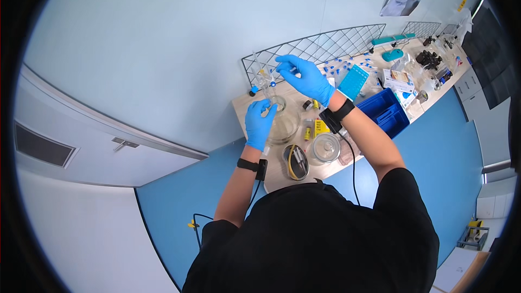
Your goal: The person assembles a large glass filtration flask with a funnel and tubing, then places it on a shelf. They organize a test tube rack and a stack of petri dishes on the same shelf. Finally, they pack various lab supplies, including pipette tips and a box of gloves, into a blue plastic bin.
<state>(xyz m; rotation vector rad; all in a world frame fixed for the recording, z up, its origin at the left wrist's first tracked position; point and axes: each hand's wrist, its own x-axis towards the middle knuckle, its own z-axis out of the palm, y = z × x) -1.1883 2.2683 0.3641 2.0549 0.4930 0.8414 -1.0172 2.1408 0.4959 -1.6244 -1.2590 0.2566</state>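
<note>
In a blue glove, my left hand is at the left side of the mouth of a large clear glass vessel, thumb and index finger near its rim; whether they grip it I cannot tell. Clear glassware with blue stopcock parts rises behind the mouth, in front of a black wire grid. My right hand, also gloved in blue, is raised to the right of this glassware, fingers bent and partly spread. Nothing shows clearly between its fingers.
Nearer me lie a metal tray with tools, a lidded glass jar and a yellow box. Further right are a blue plastic bin, a teal rack, blue-capped tubes and brown bottles. A wall stands behind the bench.
</note>
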